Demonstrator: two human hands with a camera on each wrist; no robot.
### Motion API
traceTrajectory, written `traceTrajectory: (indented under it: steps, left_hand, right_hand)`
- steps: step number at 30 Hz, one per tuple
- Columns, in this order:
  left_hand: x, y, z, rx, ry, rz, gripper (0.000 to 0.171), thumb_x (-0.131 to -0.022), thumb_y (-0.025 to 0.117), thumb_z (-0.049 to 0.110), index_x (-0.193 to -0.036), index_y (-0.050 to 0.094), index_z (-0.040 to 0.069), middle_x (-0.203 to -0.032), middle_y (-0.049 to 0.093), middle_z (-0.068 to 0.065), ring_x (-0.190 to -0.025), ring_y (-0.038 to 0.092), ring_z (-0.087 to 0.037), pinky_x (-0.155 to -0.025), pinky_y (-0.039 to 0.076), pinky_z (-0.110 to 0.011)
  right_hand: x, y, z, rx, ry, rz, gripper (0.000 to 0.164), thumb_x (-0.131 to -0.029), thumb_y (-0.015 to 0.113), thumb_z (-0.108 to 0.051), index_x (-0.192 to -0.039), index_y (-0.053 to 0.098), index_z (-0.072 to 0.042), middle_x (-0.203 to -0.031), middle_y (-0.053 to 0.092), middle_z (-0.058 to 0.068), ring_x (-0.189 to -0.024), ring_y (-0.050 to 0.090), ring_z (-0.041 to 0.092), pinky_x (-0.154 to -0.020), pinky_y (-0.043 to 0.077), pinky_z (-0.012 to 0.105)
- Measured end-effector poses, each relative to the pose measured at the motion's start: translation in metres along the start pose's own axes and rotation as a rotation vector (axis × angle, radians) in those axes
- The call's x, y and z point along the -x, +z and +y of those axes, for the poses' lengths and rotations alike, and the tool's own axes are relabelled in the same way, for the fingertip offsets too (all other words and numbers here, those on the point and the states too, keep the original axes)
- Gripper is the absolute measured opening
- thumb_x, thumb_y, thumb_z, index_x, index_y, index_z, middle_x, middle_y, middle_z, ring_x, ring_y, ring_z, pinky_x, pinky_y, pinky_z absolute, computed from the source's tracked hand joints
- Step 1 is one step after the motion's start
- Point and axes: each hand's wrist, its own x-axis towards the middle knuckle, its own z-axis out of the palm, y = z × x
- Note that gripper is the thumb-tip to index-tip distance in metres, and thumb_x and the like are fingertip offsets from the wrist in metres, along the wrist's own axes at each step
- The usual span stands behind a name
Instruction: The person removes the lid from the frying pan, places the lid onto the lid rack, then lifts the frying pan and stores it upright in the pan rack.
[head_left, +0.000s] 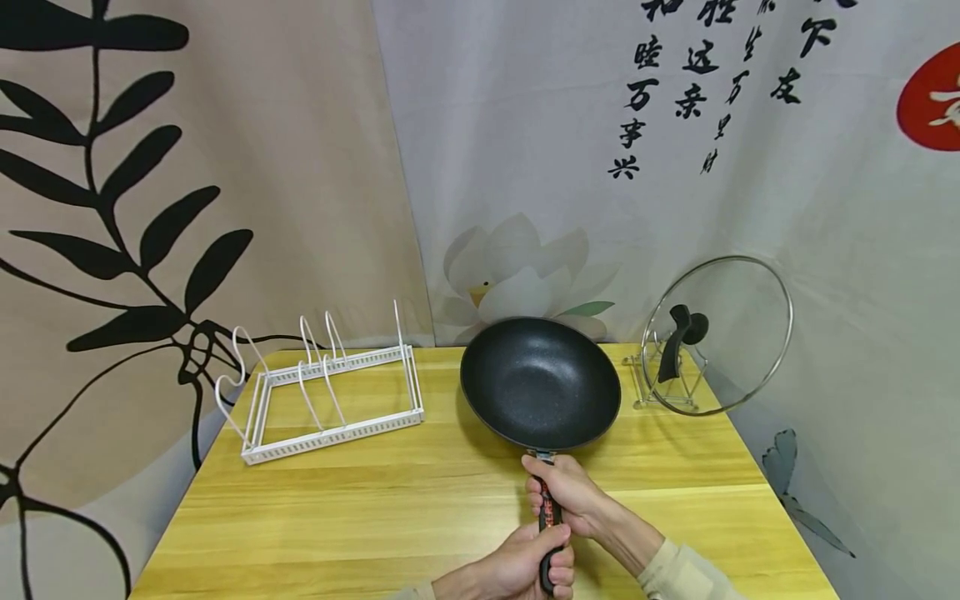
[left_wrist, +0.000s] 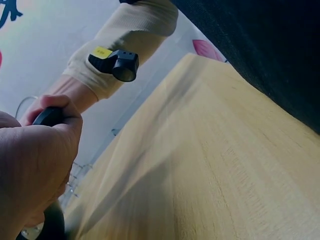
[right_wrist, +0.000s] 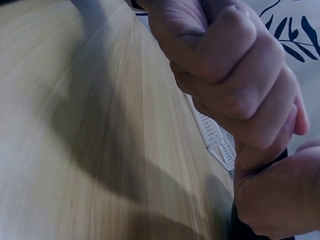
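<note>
A black wok with a dark, speckled inside is held above the table by its long black handle, which has red markings. My right hand grips the handle close to the pan, thumb lying along the top. Just behind it, my left hand wraps round the handle's end. The left wrist view has the left hand in front, with the black handle end poking out. In the right wrist view, curled fingers cover most of the handle.
A white rack with upright wire dividers stands on the left of the wooden table. At the back right, a glass lid with a black knob leans upright in a wire stand. A printed curtain hangs behind the table.
</note>
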Motion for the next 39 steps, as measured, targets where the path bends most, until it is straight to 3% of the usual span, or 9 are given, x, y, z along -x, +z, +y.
traceTrajectory:
  steps: [12,19,29,39]
  left_hand:
    - [0.003,0.006,0.000,-0.006,0.050,0.032,0.036,-0.124,0.038,0.025,-0.088,0.040,0.021,-0.071,0.040,0.016,-0.061,0.040,0.002,-0.061,0.038,-0.014]
    - [0.003,0.008,-0.001,-0.063,0.089,0.111,0.042,-0.122,0.043,0.024,-0.080,0.040,0.021,-0.067,0.039,0.017,-0.056,0.040,0.003,-0.057,0.037,-0.014]
    - [0.007,0.005,0.003,-0.159,0.115,0.149,0.032,-0.121,0.045,0.024,-0.090,0.043,0.019,-0.071,0.040,0.014,-0.057,0.039,0.001,-0.054,0.039,-0.014]
    - [0.012,0.007,0.015,-0.259,0.147,0.136,0.024,-0.122,0.043,0.023,-0.098,0.041,0.016,-0.075,0.040,0.013,-0.059,0.040,0.000,-0.054,0.037,-0.016]
  right_hand:
    - [0.001,0.004,0.000,0.002,-0.014,0.014,0.033,-0.119,0.056,-0.026,-0.088,0.051,-0.016,-0.070,0.054,-0.010,-0.059,0.053,0.004,-0.057,0.050,0.019]
    - [0.001,0.007,-0.003,0.005,-0.021,0.029,0.035,-0.118,0.058,-0.028,-0.086,0.052,-0.016,-0.069,0.054,-0.010,-0.060,0.053,0.005,-0.057,0.050,0.020]
    - [0.000,0.013,-0.009,-0.019,-0.038,0.031,0.042,-0.118,0.058,-0.034,-0.081,0.051,-0.016,-0.067,0.053,-0.009,-0.058,0.052,0.007,-0.058,0.050,0.021]
    - [-0.002,0.018,-0.017,-0.078,-0.075,0.021,0.037,-0.120,0.056,-0.037,-0.091,0.050,-0.015,-0.067,0.049,-0.009,-0.055,0.049,0.007,-0.056,0.049,0.022]
